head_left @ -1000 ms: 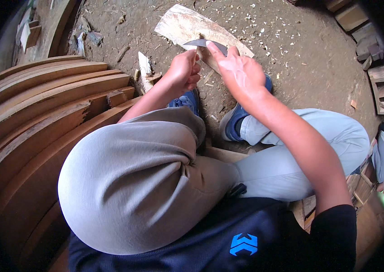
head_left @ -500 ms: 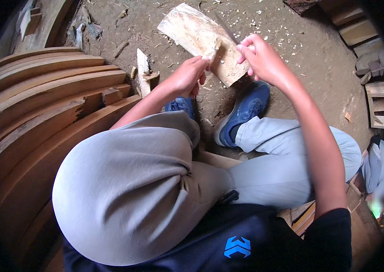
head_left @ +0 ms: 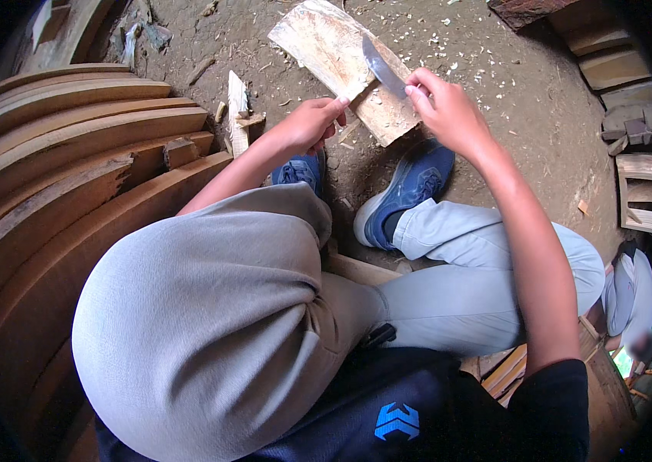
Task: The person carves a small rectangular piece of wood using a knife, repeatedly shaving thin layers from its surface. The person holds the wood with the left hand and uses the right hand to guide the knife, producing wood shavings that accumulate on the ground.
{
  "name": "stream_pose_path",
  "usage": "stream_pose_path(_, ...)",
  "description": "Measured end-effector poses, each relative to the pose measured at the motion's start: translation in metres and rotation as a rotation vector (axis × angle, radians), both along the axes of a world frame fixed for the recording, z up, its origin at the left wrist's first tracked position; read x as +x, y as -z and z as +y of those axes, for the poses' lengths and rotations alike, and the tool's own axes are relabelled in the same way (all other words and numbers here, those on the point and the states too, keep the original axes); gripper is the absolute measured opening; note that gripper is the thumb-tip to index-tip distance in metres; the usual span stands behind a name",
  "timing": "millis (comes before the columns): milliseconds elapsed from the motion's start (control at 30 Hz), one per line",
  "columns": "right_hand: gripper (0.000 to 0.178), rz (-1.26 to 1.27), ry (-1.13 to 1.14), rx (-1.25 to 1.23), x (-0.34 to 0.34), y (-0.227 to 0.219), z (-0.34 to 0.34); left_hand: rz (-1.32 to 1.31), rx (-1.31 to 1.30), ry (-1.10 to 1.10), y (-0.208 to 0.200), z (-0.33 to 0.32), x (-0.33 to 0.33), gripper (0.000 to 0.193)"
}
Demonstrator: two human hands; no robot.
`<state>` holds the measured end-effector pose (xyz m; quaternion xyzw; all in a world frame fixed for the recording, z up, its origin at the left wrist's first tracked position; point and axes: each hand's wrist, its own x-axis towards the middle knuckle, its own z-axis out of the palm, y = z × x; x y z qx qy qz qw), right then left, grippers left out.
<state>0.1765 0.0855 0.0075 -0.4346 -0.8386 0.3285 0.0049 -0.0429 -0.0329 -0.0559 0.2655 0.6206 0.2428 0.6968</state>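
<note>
My right hand is closed around the handle end of a knife; its fingers hide most of the handle. The grey blade points up and left above a thick pale wooden slab that lies on the dirt floor. To its left, my left hand pinches a small pale piece of wood between thumb and fingers. That piece is close to the blade, over the slab; whether the two touch, I cannot tell. Both hands are just beyond my blue shoes.
Curved wooden planks are stacked along the left. A split wood offcut lies between them and the slab. Wood shavings litter the dirt floor. More timber pieces line the right edge, with a person's grey-clad leg below.
The knife has turned, so its blade now shows broadside instead of narrow. My left hand has moved slightly left and down, and the whole view has shifted a little.
</note>
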Motion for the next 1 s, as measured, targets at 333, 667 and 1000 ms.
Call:
stream_pose_path(333, 0.02, -0.163, -0.158, 0.171, 0.0, -0.015, -0.011, 0.032, 0.004, 0.035, -0.004, 0.001, 0.001, 0.047)
stream_pose_path(667, 0.019, -0.195, -0.094, 0.145, -0.006, -0.024, -0.009, -0.016, 0.018, -0.003, 0.001, 0.001, -0.002, 0.044)
stream_pose_path(1000, 0.014, -0.181, -0.153, 0.207, -0.011, -0.03, -0.015, -0.012, 0.003, 0.03, -0.006, -0.001, 0.0, 0.041)
